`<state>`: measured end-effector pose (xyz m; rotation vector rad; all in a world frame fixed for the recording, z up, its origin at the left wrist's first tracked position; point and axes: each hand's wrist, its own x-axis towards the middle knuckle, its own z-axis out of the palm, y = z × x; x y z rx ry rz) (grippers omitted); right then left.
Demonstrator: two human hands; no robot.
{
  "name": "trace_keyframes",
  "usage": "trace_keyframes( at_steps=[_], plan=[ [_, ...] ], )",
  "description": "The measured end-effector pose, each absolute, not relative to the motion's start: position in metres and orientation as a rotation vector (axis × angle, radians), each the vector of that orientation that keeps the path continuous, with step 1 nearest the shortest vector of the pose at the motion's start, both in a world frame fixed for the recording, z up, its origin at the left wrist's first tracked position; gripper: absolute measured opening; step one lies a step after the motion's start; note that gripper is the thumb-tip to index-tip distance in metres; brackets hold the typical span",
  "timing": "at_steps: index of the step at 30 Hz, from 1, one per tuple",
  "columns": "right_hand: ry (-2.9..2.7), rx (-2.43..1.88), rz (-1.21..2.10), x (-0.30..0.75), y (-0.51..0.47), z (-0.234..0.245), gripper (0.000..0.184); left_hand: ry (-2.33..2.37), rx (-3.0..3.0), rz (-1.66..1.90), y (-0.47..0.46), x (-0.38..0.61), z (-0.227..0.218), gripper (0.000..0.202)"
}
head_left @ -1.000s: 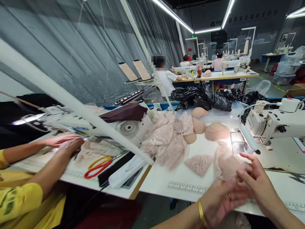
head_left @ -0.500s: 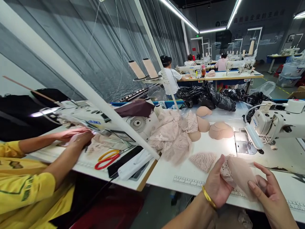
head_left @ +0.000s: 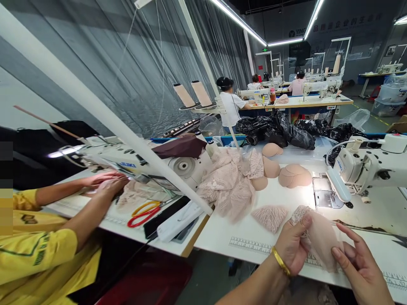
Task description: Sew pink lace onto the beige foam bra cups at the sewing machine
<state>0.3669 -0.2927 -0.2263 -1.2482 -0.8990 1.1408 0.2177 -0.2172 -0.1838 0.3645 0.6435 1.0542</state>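
Observation:
A beige lace bra cup piece (head_left: 322, 239) with a sheer layer is held between my two hands above the front of the white table. My left hand (head_left: 294, 245), with a gold bangle at the wrist, pinches its lace side under the thumb. At its other edge, my right hand (head_left: 361, 258) grips the sheer fabric between thumb and fingers. A separate lace piece (head_left: 270, 217) lies flat just left of my left hand. Smooth beige foam cups (head_left: 295, 174) are stacked behind, beside a heap of lace pieces (head_left: 227, 182).
A sewing machine (head_left: 365, 165) with its lamp lit stands at the right. Black plastic bags (head_left: 280, 129) lie along the back. At left, a co-worker in a yellow shirt (head_left: 41, 245) works at another machine (head_left: 127, 159), near red-and-yellow scissors (head_left: 144, 214). A white post (head_left: 127, 131) slants across.
My left thumb has come down over the lace side of the piece, where it was raised before. The right hand keeps its hold. The view has shifted slightly.

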Motion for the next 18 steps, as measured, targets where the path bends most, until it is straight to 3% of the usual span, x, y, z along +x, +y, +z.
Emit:
trace_keyframes(
  at_steps=[11,14,16,18],
  plan=[
    [-1.290,-1.320,0.954,0.395,-0.293,-0.243,0.072,0.638,0.615,0.941,-0.205,0.206,-0.169,0.050],
    [-1.768,-1.287,0.565,0.429,-0.273,-0.241,0.058,0.419,1.232,0.617,-0.187,0.193,-0.153,0.037],
    [-2.091,-1.133,0.216,0.449,-0.249,-0.232,0.038,0.238,1.829,0.389,-0.169,0.192,-0.147,0.019],
    [-2.235,-1.048,0.093,0.463,-0.221,-0.222,0.028,0.128,2.344,0.217,-0.149,0.202,-0.147,0.010]
  ],
)
